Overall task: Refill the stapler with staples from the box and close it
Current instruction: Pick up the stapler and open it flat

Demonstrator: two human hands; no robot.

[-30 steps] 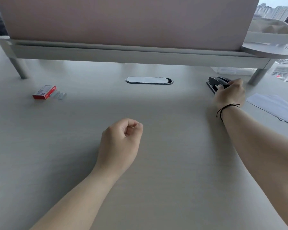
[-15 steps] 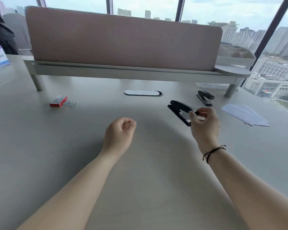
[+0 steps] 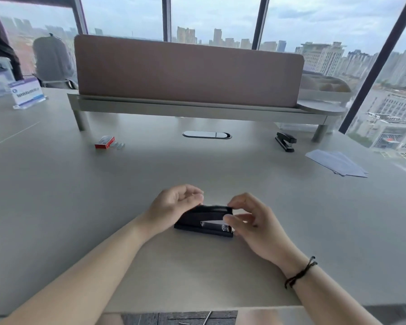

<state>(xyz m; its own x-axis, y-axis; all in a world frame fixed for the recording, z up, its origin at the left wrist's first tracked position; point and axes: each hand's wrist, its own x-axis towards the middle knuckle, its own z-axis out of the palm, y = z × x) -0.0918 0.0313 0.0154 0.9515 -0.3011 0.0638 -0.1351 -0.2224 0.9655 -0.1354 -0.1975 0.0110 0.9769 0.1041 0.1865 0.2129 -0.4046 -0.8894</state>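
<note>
A black stapler (image 3: 204,218) rests on the grey desk in front of me, lying crosswise with its nose to the right. My right hand (image 3: 251,224) grips that nose end, thumb and fingers on its top and front. My left hand (image 3: 174,207) curls over the hinge end, fingers bent and touching the top cover. A red staple box (image 3: 104,142) lies far left near the shelf leg, with loose staple strips (image 3: 118,145) beside it.
A second black stapler (image 3: 285,141) stands at the back right near the shelf leg. White papers (image 3: 338,163) lie at the right. A raised shelf with a pink divider panel (image 3: 188,71) spans the back. A cable slot (image 3: 206,134) sits mid-desk.
My right hand carried the stapler from the back right to the near middle and set it down. My left fist opened and moved onto the stapler's hinge end.
</note>
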